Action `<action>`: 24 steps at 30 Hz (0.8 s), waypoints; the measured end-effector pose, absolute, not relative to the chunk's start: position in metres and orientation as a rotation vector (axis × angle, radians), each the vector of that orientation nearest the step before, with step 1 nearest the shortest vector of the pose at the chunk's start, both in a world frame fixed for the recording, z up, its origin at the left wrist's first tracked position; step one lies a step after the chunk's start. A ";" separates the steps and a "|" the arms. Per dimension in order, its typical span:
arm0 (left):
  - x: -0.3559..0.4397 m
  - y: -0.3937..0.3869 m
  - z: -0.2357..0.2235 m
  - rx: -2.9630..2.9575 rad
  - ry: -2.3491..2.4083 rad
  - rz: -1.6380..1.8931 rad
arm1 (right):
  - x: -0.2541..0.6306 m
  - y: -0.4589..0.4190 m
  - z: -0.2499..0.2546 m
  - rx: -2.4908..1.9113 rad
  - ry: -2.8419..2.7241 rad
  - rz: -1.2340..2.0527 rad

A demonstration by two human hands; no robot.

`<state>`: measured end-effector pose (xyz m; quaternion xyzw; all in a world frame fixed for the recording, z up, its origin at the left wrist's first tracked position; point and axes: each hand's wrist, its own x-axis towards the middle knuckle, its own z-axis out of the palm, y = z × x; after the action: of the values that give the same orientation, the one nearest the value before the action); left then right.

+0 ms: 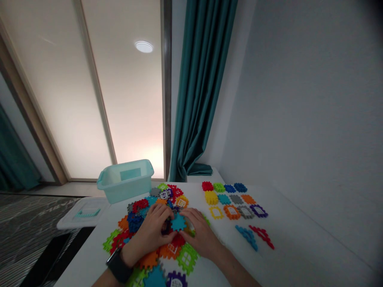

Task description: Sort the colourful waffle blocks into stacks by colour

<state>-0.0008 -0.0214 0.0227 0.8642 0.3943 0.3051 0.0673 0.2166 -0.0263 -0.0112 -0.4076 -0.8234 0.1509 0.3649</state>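
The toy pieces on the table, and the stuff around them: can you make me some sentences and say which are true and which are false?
1. The left hand and the right hand both touch one light blue piece. True.
2. The black watch is on the right wrist. False: the black watch is on the left wrist.
3. A long blue piece lies beside a long red piece. True.
4. The tub is bright orange. False: the tub is pale blue-green.

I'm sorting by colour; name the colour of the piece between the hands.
The piece is light blue, best seen in the head view.
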 end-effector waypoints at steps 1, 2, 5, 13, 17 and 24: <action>-0.001 -0.021 0.022 2.606 1.178 0.922 | 0.216 -0.027 -0.011 -1.049 -2.114 0.380; -0.001 -0.020 0.022 2.605 1.169 0.927 | 0.216 -0.027 -0.011 -1.046 -2.109 0.371; -0.001 -0.018 0.020 2.591 1.155 0.959 | 0.216 -0.028 -0.010 -1.030 -2.088 0.355; -0.004 -0.018 0.014 2.563 1.066 1.040 | 0.218 -0.027 -0.009 -0.963 -2.090 0.321; -0.005 -0.017 0.013 2.577 1.121 1.074 | 0.218 -0.027 -0.007 -0.939 -2.066 0.274; -0.007 -0.016 0.013 2.657 1.182 1.046 | 0.217 -0.028 -0.008 -0.914 -2.079 0.216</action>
<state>-0.0068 -0.0157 0.0130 0.8595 0.3823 0.3382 0.0258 0.2173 -0.0282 -0.0084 -0.3641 -0.8283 0.0860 0.4170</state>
